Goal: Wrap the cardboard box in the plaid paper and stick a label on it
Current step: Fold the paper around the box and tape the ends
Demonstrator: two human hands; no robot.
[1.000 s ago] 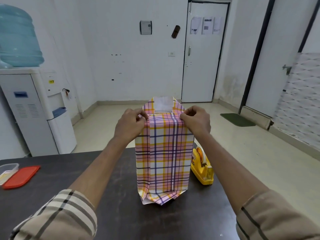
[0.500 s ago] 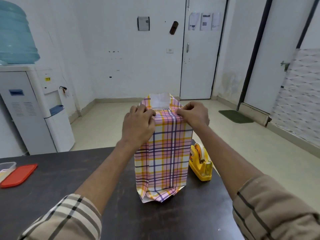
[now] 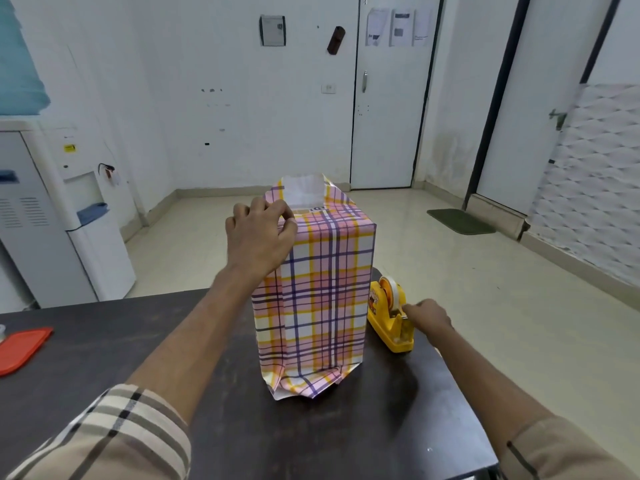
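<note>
Left hand (image 3: 258, 240) pinches the paper (image 3: 311, 341) at the box (image 3: 322, 271) top; right hand (image 3: 429, 317) is at the dispenser (image 3: 388, 323).
The box stands upright mid-worktop (image 3: 104, 348), its far top flap still up. The right hand's fingertips touch the yellow dispenser's near end, just right of the box; whether they grip tape cannot be told. A red lid (image 3: 20, 348) lies far left.

The right hand (image 3: 429, 317) has dropped from the plaid paper (image 3: 322, 289) to the tape dispenser (image 3: 385, 327).
</note>
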